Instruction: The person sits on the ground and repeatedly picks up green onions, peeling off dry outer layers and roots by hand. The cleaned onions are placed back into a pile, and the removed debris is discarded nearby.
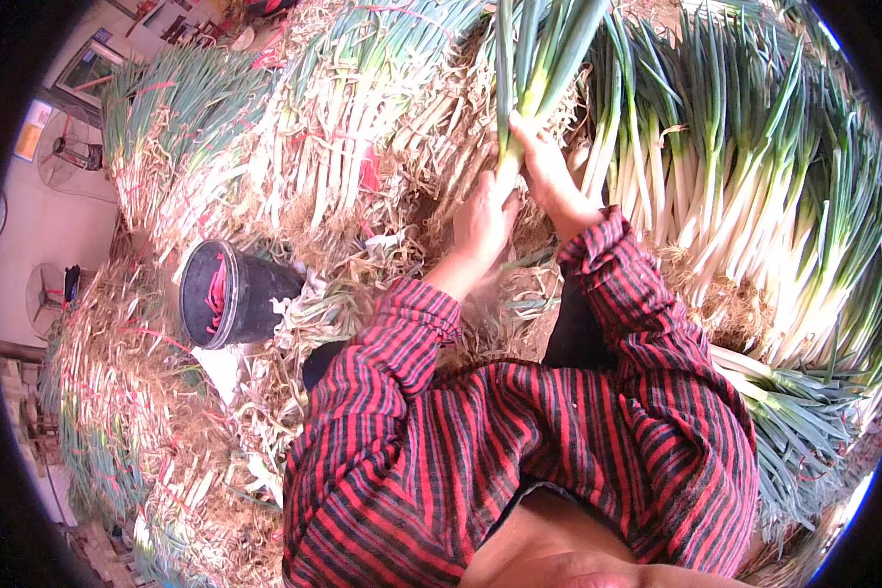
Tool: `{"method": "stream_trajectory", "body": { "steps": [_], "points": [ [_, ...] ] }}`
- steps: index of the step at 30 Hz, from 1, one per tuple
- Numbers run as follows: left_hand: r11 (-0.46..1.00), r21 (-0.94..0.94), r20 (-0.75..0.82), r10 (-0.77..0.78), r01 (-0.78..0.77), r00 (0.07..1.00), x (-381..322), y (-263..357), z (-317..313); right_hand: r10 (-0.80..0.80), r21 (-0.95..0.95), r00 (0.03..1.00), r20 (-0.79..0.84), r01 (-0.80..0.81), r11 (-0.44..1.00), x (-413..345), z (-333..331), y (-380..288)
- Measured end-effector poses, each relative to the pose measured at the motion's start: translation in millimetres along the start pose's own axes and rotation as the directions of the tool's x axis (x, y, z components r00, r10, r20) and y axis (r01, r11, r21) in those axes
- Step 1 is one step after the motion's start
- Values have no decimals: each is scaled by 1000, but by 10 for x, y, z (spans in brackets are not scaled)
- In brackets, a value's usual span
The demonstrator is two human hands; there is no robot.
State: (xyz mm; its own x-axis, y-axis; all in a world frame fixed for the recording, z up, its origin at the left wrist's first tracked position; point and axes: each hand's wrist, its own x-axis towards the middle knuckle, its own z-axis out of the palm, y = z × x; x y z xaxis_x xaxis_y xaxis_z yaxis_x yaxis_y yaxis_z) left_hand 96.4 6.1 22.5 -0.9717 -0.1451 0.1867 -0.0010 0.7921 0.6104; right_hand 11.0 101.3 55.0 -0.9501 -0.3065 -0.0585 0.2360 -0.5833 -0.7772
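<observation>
Both my hands are on one green onion stalk [535, 92] just ahead of my body, its green leaves pointing away from me. My left hand [481, 220] grips the lower pale part; the root end is hidden by the hand. Above it, my right hand [547, 165] closes round the stalk where the leaves start, thumb along it. To the right, cleaned green onions [728, 176] with white stems lean side by side in a long row. Unpeeled green onions with dry brown skins [338, 154] lie in bundles to the front left.
A black plastic bucket [264, 298] holding pink-red ties [217, 294] lies tilted on the left. Peeled husks [345, 309] litter the ground around it. More onion bundles [117, 382] are heaped at far left, near two fans [70, 151] by the wall. Loose green onions [794, 411] lie at my right side.
</observation>
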Motion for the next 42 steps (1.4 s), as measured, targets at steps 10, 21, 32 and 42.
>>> {"method": "stream_trajectory", "body": {
  "steps": [10, 21, 32, 42],
  "points": [
    [352, -776, 575, 56, 523, 816, 93, -137, 14, 115, 413, 965, 236, -207, 887, 5, -60, -106],
    [991, 131, 584, -74, -4, 809, -934, -739, 310, 99, 312, 988, 119, -131, 941, 53, -164, -369],
    [920, -237, 452, -181, 313, 874, -755, -53, 180, -71, 46, 869, -489, 107, 993, 255, -365, -479],
    [355, -744, 605, 0, 566, 796, -366, 63, 16, -151, -331, 967, -204, 77, 941, -124, -60, 188]
  ]
}}
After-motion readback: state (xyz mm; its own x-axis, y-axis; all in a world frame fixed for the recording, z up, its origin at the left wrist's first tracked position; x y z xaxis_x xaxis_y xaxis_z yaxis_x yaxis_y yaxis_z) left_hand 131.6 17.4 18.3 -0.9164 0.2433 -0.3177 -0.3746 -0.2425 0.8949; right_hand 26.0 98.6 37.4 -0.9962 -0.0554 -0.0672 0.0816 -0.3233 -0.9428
